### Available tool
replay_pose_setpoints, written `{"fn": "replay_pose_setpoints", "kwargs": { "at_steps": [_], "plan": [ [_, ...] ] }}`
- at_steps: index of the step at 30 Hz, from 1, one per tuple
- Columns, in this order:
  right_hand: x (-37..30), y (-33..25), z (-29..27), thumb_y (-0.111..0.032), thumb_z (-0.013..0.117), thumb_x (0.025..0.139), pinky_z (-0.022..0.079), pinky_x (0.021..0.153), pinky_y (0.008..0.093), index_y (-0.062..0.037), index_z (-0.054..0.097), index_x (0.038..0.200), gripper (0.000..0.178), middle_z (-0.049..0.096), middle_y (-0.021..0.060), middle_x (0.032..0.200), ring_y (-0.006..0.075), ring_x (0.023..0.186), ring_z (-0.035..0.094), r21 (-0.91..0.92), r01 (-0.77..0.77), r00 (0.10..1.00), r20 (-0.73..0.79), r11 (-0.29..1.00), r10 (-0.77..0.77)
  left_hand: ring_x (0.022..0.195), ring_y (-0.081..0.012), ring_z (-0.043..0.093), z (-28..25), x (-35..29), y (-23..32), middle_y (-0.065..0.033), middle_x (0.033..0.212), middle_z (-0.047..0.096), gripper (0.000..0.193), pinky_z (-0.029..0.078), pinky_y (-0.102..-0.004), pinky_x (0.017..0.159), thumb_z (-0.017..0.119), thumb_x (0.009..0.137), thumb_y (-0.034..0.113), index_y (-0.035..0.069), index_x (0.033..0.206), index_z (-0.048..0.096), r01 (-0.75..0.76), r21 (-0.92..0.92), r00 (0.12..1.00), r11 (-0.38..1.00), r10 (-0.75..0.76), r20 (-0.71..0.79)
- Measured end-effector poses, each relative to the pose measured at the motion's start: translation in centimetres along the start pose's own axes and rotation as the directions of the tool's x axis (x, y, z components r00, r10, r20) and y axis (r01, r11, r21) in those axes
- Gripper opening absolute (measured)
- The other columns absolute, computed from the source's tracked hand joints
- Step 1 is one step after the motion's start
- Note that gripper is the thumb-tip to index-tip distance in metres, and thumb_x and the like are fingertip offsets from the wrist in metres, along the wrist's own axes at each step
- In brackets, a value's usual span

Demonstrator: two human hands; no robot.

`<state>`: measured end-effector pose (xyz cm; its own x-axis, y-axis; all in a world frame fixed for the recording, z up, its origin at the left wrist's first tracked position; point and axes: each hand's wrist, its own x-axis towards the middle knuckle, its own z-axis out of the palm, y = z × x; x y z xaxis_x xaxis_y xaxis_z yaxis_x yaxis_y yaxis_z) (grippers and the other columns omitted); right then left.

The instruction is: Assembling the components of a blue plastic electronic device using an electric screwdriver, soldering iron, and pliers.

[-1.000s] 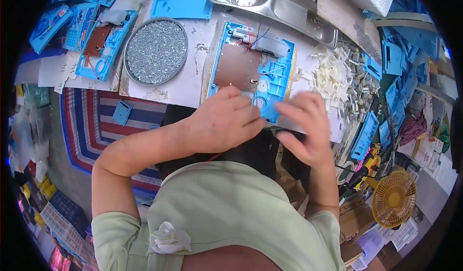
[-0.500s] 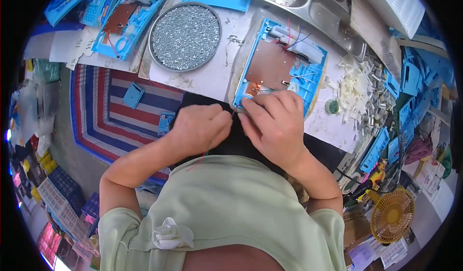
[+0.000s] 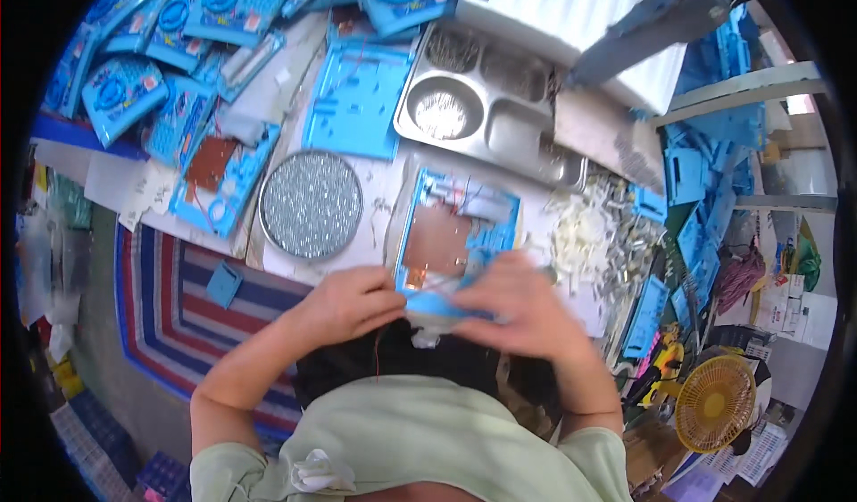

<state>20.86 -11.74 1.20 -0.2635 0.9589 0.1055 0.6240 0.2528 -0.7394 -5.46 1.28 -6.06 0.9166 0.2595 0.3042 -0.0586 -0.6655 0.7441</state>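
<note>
A blue plastic casing lies before me on the work surface, with a brown circuit board, wires and a pale battery holder inside. My left hand is closed in a pinch by its lower left corner. From those fingers a thin red wire hangs down toward my lap. Over the casing's lower right edge is my right hand, smeared by motion, so its grip is unclear. Below the casing's near edge shows a small whitish, crumpled piece.
A round tray of small metal screws stands left of the casing. Behind are an empty blue casing half and a steel compartment tray. White plastic pieces are heaped at right. A yellow fan stands lower right.
The view has shifted, showing more of the far table. My right hand has moved off the casing's lower left part to its right side; my left hand stays pinched near the corner.
</note>
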Motion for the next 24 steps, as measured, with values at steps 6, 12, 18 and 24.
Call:
{"fn": "replay_pose_setpoints", "kwargs": {
  "at_steps": [6,12,18,24],
  "plan": [
    [3.9,12.0,-17.2,-0.014,0.072,0.094,0.049,0.068,0.0291,0.0006,0.075,0.1,0.016,0.071,0.0053,0.081,0.0091,0.072,0.06,-0.005,-0.33,0.542,-0.819,0.944,0.185,0.073,-0.0277,0.064,-0.4,1.1,-0.8,-0.0071,0.085,0.062,0.019,0.052,-0.0389,0.063,0.083,0.081,0.013,0.009,0.095,0.072,-0.055,-0.079,0.996,0.995,0.06,0.063],
    [24.9,17.8,-24.1,-0.02,0.073,0.089,0.053,0.09,0.0402,-0.019,0.078,0.112,0.024,0.072,0.003,0.113,0.0294,0.108,0.061,-0.826,-0.223,0.637,-0.525,0.517,-0.564,0.073,-0.0264,0.065,-0.7,0.4,-0.2,-0.0058,0.086,0.062,0.017,0.053,-0.0375,0.063,0.083,0.081,0.014,0.01,0.094,0.073,0.029,-0.067,0.997,0.997,-0.024,0.074],
    [30.6,21.8,-27.6,-0.024,0.074,0.087,0.053,0.091,0.0417,-0.0185,0.076,0.099,0.014,0.07,-0.0002,0.11,0.0301,0.11,0.059,-0.79,-0.39,0.643,-0.601,0.473,-0.475,0.074,-0.0261,0.066,0.0,0.4,0.1,-0.0057,0.086,0.062,0.018,0.054,-0.037,0.064,0.084,0.08,0.014,0.011,0.094,0.073,0.062,-0.106,0.998,0.992,-0.059,0.039],
    [31.3,21.9,-28.3,-0.02,0.073,0.089,0.054,0.088,0.0411,-0.0101,0.074,0.098,0.013,0.07,0.0041,0.105,0.028,0.106,0.063,-0.821,-0.338,0.698,-0.546,0.459,-0.463,0.074,-0.028,0.065,-0.1,0.3,0.4,-0.0072,0.086,0.062,0.019,0.054,-0.038,0.064,0.084,0.08,0.013,0.01,0.094,0.072,0.089,-0.088,0.996,0.992,-0.087,0.027]
  ]
}}
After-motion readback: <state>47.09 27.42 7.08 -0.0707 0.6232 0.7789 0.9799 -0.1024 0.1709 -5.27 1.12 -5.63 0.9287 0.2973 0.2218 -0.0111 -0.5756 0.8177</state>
